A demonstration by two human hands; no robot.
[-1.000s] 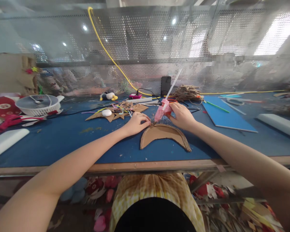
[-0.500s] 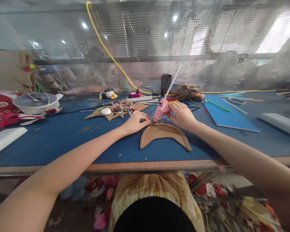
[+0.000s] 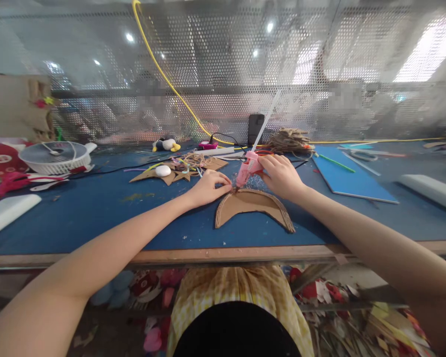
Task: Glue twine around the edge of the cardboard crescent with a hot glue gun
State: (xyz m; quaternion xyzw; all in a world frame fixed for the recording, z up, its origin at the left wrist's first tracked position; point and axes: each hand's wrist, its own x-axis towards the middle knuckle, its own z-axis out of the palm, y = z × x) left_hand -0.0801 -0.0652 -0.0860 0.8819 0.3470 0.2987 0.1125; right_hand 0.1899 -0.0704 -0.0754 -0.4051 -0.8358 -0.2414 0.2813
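Note:
A pink hot glue gun [image 3: 247, 168] is gripped in my right hand [image 3: 282, 174], which is closed round its handle. A long translucent glue stick [image 3: 266, 120] juts up from the gun's back, and the nozzle points down at the far edge of a crescent-shaped cardboard piece [image 3: 250, 202]. The crescent lies on the blue tabletop with its tips toward me. My left hand [image 3: 211, 188] rests on its left, thumb and fingers pinched together beside the nozzle. Whatever lies between those fingertips is too small to make out.
Cardboard stars [image 3: 182, 176] with a white oval piece [image 3: 162, 171] lie left. Behind are a bundle of twigs [image 3: 290, 141], a black phone-like object [image 3: 255, 130] and a plush bird [image 3: 166, 144]. A blue board [image 3: 351, 173] lies right; a white fan [image 3: 55, 157] and red-handled scissors [image 3: 11, 183] lie far left.
Hardly anything differs. My right hand and the glue gun have shifted very slightly, with the glue stick's top end a little higher; my left hand and the cardboard crescent stay put.

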